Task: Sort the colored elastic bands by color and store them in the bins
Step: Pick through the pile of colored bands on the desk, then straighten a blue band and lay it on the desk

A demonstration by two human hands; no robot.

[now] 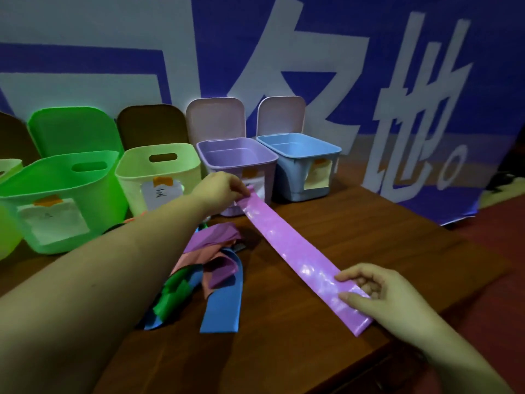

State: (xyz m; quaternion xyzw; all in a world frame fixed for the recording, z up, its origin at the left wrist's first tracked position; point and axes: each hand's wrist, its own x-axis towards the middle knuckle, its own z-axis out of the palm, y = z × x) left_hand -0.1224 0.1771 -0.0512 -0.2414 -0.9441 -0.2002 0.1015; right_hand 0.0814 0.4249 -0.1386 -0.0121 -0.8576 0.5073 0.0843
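Currently we see a glossy purple elastic band (295, 248) stretched flat over the brown wooden table (369, 228), held at both ends. Its long axis runs diagonally, from the far left end by the bins to the near right end close to the table's near edge. We note the left hand (221, 186) pinching the far end with fingertips, just in front of the purple bin (237, 155). The right hand (377, 294) grips the near end, thumb on top of the band and fingers curled around its edge.

To the left of the band, a loose pile of bands (204, 263) lies on the table: purple, salmon-pink, green and blue strips overlapping. One blue band (224, 302) extends from the pile toward the near side, its long axis nearly near-to-far.

Along the far side of the table we record a row of bins, left to right: a bright green bin (56, 200), a pale yellow-green bin (159, 174), the purple bin, and a blue bin (301, 155). Each visible front carries a paper label fixed with orange tape; the writing is too blurred to read. Lids stand upright behind the bins. The purple and blue bins look open at the top; we cannot tell what is inside any of them.

A blue banner (369, 66) with large white characters hangs behind the row.
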